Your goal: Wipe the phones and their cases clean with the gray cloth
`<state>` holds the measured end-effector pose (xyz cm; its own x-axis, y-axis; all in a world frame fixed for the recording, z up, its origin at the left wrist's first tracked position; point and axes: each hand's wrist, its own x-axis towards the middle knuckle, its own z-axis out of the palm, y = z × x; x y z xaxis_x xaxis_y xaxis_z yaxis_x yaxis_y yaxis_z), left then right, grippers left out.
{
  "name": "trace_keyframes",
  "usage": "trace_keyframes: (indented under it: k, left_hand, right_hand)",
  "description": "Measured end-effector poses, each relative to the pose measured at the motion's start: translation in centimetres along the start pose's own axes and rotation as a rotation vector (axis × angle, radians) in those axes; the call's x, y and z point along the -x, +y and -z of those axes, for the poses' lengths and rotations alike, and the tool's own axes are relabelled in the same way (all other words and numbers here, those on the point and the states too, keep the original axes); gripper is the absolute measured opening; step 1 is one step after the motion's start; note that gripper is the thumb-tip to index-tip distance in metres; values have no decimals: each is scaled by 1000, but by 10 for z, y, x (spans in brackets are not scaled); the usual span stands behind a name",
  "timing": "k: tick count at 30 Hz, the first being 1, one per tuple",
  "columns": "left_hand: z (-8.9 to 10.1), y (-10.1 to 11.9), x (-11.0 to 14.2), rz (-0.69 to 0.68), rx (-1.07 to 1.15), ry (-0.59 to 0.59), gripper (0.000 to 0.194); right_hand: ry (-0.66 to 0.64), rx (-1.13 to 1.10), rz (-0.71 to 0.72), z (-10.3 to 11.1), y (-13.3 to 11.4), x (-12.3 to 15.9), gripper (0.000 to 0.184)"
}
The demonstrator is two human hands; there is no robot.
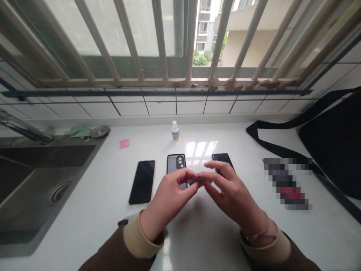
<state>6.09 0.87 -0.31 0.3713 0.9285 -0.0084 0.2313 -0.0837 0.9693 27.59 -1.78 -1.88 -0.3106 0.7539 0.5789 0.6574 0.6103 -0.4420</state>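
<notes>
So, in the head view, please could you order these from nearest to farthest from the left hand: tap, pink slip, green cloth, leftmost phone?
1. Leftmost phone: just left of the left hand.
2. Pink slip: farther back, to the left.
3. Green cloth: farther left, next to the round metal piece.
4. Tap: at the far left.

Clearance from the left hand (173,188) and right hand (232,188): the worktop (198,157) lies open toward twelve o'clock, between phone case (171,164) at ten and dark phone (223,157) at one; spray bottle (175,132) obstructs eleven, black strap (254,130) two.
</notes>
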Motion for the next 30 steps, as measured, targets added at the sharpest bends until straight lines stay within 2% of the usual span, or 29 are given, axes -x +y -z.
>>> trace_keyframes:
  k: [3,5,10,16,18,23,30]
  left_hand:
    - [1,1,0,16,63,-25,19]
    - [4,2,0,-23,41,-52,23]
    - [12,6,0,-194,-117,-63,23]
    - [13,3,0,-377,-165,-77,43]
    - [12,2,0,-394,-173,-63,38]
    - [9,4,0,-367,-167,-13,7]
    - [11,4,0,-368,-174,-29,9]
  right_hand:
    - [-13,13,-5,2,4,1,19]
    - [-26,-8,-11,3,4,1,13]
    - [-44,-197,-89,9,-1,-2,8]
    - [-40,-235,-188,11,-3,-5,7]
    - [-43,-230,-181,10,-3,-4,7]
    - [-23,-210,-152,9,-2,-3,8]
    - [-75,-193,-94,10,1,-4,15]
